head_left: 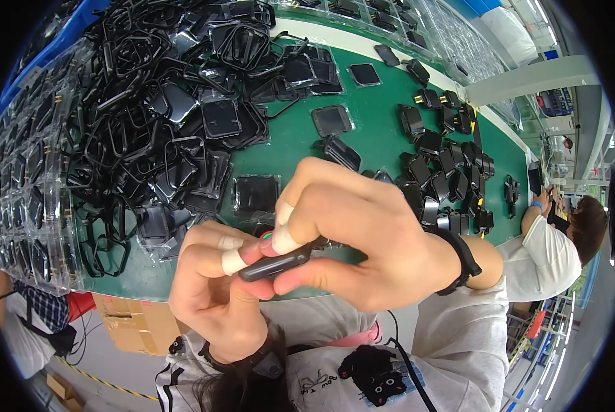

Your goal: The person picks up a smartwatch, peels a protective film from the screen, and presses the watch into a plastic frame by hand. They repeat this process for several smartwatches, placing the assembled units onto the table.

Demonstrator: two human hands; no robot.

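Observation:
A slim black rounded case, like a smartwatch body (274,266), is pinched edge-on above the near edge of the green workbench (290,130). My left hand (215,292) grips its left end between thumb and fingers. My right hand (362,237) holds the right end, thumb below and fingertips above. White finger covers wrap several fingertips. A small bit of green and red shows at my right fingertips; I cannot make out what it is. Just beyond my hands lies a black square screen (256,194) in clear film. Other flat black screens (333,120) lie farther back.
Black frames and film-wrapped screens form a big heap (163,103) at left. Several small black watch-like units (445,165) cluster at right. Clear plastic trays (29,199) stand at far left. A cardboard box (132,323) is below the bench; a co-worker (548,254) sits at right.

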